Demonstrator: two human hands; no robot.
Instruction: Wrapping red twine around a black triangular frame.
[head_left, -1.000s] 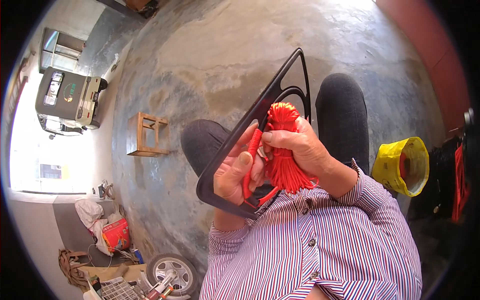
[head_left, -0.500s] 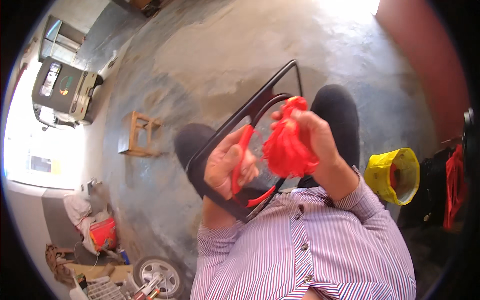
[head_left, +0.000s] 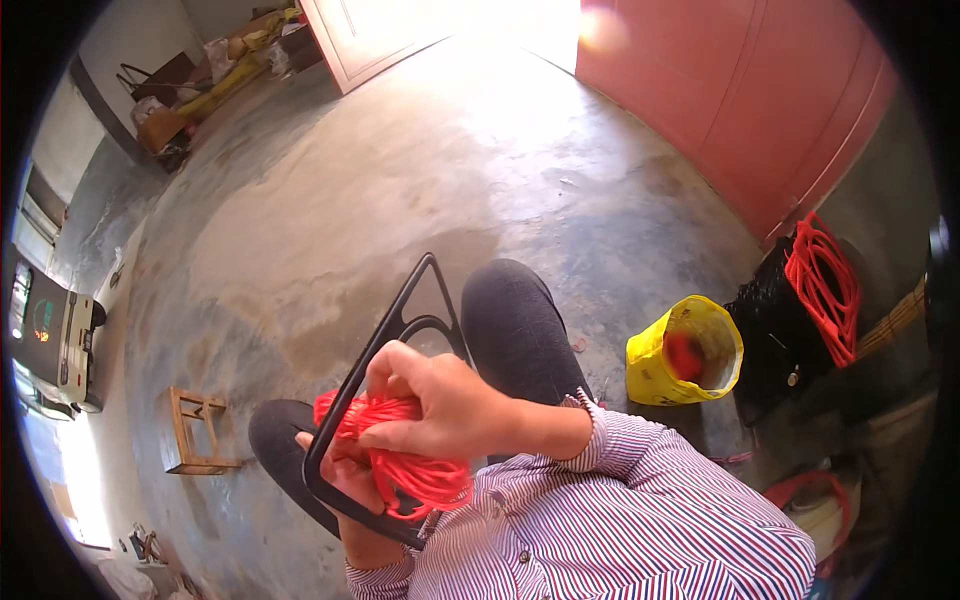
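Observation:
A bundle of red cord [head_left: 430,482] lies against a black angular frame [head_left: 385,335] over my lap. My left hand [head_left: 352,478] is under the bundle, behind the frame's side bar, its fingers closed around the cord and partly hidden. From above, my right hand [head_left: 440,402] reaches across with bent fingers, thumb and fingers pressed on the red strands near the bar. The cord's loops hang toward my striped shirt. What the right fingertips pinch is partly covered by the hand.
A yellow bucket-like container [head_left: 650,362] with something red inside stands to my right. Beyond it, a coil of red cord [head_left: 822,285] rests on a black bundle [head_left: 765,325]. To my left is a small wooden stool [head_left: 190,430]. A red door [head_left: 720,90] is at the far right.
The view has turned to the right. The red bundle has come from my right hand against the frame and my left hand, and my right hand now presses on it from above.

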